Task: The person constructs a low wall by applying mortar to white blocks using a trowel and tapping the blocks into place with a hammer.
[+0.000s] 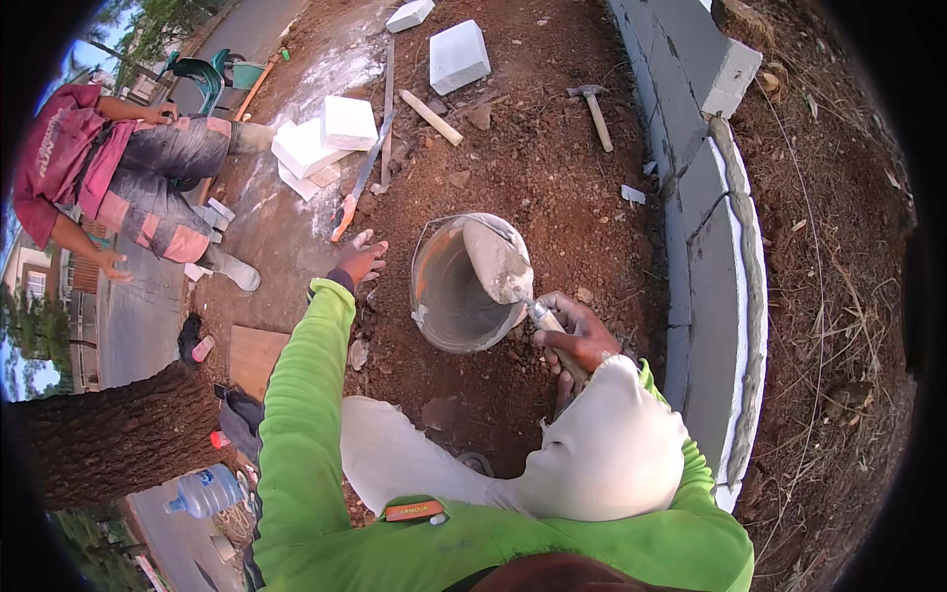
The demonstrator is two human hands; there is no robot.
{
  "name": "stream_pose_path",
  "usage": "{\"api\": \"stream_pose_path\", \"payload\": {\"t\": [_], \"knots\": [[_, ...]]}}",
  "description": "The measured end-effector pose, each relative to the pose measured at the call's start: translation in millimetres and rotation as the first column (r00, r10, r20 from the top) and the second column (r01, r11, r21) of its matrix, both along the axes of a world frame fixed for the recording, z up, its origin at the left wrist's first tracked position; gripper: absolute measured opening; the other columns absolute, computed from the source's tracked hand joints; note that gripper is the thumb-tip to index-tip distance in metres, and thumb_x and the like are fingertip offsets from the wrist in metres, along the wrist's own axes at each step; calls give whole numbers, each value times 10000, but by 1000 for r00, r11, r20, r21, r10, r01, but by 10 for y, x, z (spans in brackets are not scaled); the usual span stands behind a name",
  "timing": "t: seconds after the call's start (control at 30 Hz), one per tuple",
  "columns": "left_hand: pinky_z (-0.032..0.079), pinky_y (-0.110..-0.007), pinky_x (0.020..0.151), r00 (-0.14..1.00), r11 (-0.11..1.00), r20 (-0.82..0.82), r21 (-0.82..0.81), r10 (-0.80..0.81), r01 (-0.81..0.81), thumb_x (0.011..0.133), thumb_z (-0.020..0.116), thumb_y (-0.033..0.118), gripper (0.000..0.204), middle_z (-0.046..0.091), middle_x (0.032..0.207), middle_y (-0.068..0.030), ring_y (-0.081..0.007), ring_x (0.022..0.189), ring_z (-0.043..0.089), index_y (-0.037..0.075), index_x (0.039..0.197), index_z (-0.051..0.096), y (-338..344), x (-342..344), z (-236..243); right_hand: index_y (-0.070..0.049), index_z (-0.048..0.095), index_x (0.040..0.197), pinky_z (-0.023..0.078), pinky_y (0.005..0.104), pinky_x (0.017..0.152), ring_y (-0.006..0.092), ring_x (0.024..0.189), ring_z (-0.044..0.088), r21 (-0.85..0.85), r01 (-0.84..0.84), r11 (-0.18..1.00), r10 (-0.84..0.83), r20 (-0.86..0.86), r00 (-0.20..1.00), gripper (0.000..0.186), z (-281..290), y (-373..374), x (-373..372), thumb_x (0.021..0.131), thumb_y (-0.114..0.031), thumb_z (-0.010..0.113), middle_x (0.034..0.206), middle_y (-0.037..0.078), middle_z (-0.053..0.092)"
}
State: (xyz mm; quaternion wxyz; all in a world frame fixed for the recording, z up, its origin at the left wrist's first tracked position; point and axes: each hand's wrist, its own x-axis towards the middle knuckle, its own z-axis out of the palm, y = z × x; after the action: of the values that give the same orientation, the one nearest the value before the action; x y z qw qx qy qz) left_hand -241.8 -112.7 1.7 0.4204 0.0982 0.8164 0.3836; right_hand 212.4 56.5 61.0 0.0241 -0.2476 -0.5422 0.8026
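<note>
My right hand (pixel 584 340) is wrapped round the wooden handle of a trowel (pixel 500 264). The trowel's blade, coated in grey mortar, lies over the far right part of the bucket (pixel 421 318). Wet grey mortar (pixel 464 309) covers the inside of this bucket, which stands on the soil in front of my knees. To the left of the bucket, my left hand (pixel 363 257) hangs with fingers apart and nothing in it. A hand saw (pixel 362 187) with an orange handle lies just beyond that hand.
A low block wall (pixel 695 247) runs along the right. White blocks (pixel 459 57) and a hammer (pixel 594 116) lie ahead on the soil. Another person (pixel 128 178) is at the left, near a tree trunk (pixel 118 434) and a large water bottle (pixel 205 491).
</note>
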Motion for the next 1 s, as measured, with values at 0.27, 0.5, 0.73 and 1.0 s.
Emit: {"api": "stream_pose_path", "payload": {"t": [0.27, 0.5, 0.73, 1.0], "knots": [[520, -474, 910, 1000, 987, 8, 160, 2, -4, 927, 764, 314, 863, 625, 1351, -127, -264, 1074, 674, 141, 1623, 283, -127, 216, 39, -81, 504, 1338, 468, 302, 516, 124, 587, 587, -171, -67, 983, 64, -24, 998, 411, -39, 61, -107, 1000, -234, 682, 759, 16, 575], [543, -308, 709, 993, 988, -76, 117, -88, 97, 909, 779, 245, 928, 737, 1091, -107, -201, 838, 724, 30, 1624, 228, 40, 121, 197, -92, 472, 1342, 461, 275, 519, 125, 607, 583, -276, -110, 955, 73, -141, 987, 404, 4, 108, -179, 1002, -165, 678, 839, 29, 594], [521, -285, 620, 983, 981, -180, 195, 37, -1, 904, 790, 284, 1023, 691, 1269, -166, -216, 801, 741, 45, 1645, 127, 559, -26, 971, -67, 529, 1284, 462, 261, 566, 113, 643, 568, -226, -67, 972, 30, -160, 987, 341, 25, 153, -306, 984, -137, 675, 854, 35, 610], [530, -308, 879, 994, 949, -20, 294, -112, 113, 957, 739, 255, 927, 673, 1221, -113, -174, 1003, 678, 27, 1640, 155, -303, 549, 842, -36, 508, 1283, 469, 278, 546, 134, 689, 555, -310, -49, 950, -19, -212, 977, 362, 9, 183, -401, 974, -138, 667, 894, 66, 565]]}}
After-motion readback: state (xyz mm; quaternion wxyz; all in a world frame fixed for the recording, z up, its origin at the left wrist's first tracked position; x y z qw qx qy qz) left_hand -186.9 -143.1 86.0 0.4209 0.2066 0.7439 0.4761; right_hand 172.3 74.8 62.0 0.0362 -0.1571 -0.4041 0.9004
